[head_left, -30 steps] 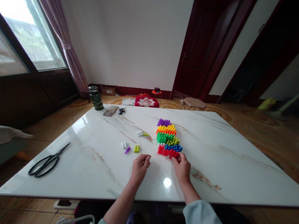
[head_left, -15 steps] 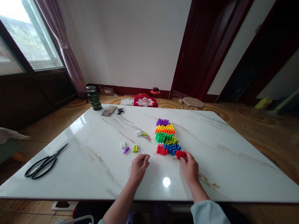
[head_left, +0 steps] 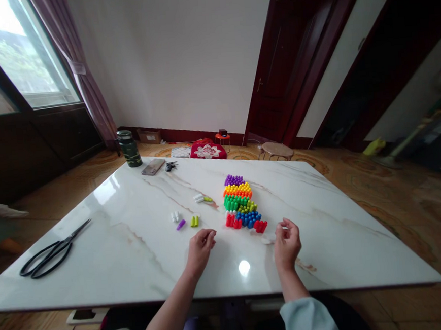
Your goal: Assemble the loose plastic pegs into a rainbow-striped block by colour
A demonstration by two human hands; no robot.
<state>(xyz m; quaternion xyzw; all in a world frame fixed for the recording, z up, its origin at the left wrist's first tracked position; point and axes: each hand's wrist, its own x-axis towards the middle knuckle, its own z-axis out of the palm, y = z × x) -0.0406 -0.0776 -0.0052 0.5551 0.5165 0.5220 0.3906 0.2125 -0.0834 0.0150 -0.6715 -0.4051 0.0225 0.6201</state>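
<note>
My left hand (head_left: 201, 249) hovers low over the white table with its fingers curled together; whatever they hold, if anything, is hidden. To the right of the coloured pieces is my right hand (head_left: 287, 238), its fingers loosely bent and apart, with nothing visible in them. Nearest to it stands a small group of red pegs (head_left: 261, 226). Behind that are blue pegs (head_left: 248, 218), more red pegs (head_left: 233, 221) with white ends, green pegs (head_left: 235, 202), lime pegs (head_left: 248, 207), yellow pegs (head_left: 237, 188) over orange, and purple pegs (head_left: 234, 179).
Left of the block lie lime pieces (head_left: 195, 221), a purple piece (head_left: 181, 224), white pieces (head_left: 175, 217) and a white-and-lime group (head_left: 202, 198). Scissors (head_left: 55, 251) rest at the left of the marble-patterned table (head_left: 136, 263). Farther back are a bottle (head_left: 129, 149), a phone (head_left: 153, 166) and keys (head_left: 170, 166).
My right hand has let go of the red pegs and moved a little to the right and up. The red group now stands beside the blue one. My left hand has barely moved.
</note>
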